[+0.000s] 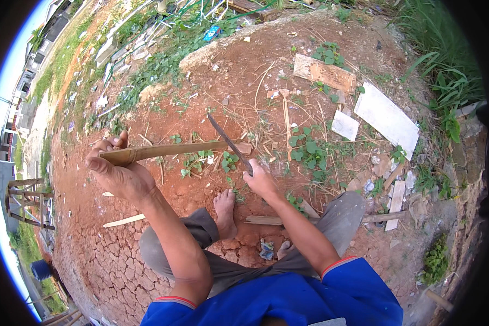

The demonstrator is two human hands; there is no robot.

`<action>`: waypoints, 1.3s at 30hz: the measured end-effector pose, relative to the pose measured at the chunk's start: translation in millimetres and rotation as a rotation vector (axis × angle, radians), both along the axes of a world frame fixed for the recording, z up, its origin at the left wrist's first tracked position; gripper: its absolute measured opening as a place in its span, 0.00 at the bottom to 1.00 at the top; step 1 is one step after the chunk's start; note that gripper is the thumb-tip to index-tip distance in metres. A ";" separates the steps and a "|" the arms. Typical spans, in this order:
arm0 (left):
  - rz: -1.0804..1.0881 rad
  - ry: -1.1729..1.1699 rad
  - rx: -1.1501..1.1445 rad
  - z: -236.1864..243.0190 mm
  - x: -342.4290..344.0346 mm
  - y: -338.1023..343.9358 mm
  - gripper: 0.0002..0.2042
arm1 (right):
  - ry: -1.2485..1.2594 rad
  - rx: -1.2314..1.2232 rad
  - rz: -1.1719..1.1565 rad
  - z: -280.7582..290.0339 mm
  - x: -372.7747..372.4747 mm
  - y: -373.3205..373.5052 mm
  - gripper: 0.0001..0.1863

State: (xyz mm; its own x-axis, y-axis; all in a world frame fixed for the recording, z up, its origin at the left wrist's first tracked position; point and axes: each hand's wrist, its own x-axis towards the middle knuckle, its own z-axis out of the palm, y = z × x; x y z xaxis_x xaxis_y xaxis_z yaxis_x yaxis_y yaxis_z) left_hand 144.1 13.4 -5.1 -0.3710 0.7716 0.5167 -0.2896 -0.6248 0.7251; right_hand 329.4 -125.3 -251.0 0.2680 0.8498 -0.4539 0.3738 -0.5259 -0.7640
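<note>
My left hand is raised and closed on one end of a split bamboo strip, with the fingers curled round that end. The strip is brownish and runs almost level to the right, narrowing toward its far end. In my right hand is a long, dark-bladed knife, gripped at the handle. Its blade slants up and to the left, crossing the strip near the narrow end. Whether the edge touches the bamboo I cannot tell. Below that crossing, a small block of wood lies on the soil.
Between my knees a bare foot rests on cracked red earth. A pale strip lies at left, and a pole by my feet. White boards and a worn wooden board are at far right. A wooden frame stands far left.
</note>
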 end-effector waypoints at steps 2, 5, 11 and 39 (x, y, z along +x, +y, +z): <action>0.111 0.037 0.043 0.3 6.7 1.8 0.25 | -0.016 0.043 0.010 8.2 -8.6 5.4 0.24; 0.224 0.050 0.031 6.0 11.1 -2.8 0.24 | -0.072 0.122 0.032 10.5 -16.2 5.3 0.21; 0.246 0.030 0.116 4.6 20.0 -9.8 0.19 | -0.058 0.152 -0.045 -10.6 -30.9 0.2 0.22; 0.278 0.067 -0.028 19.8 17.2 11.4 0.20 | -0.141 0.255 0.250 77.6 -26.2 29.3 0.18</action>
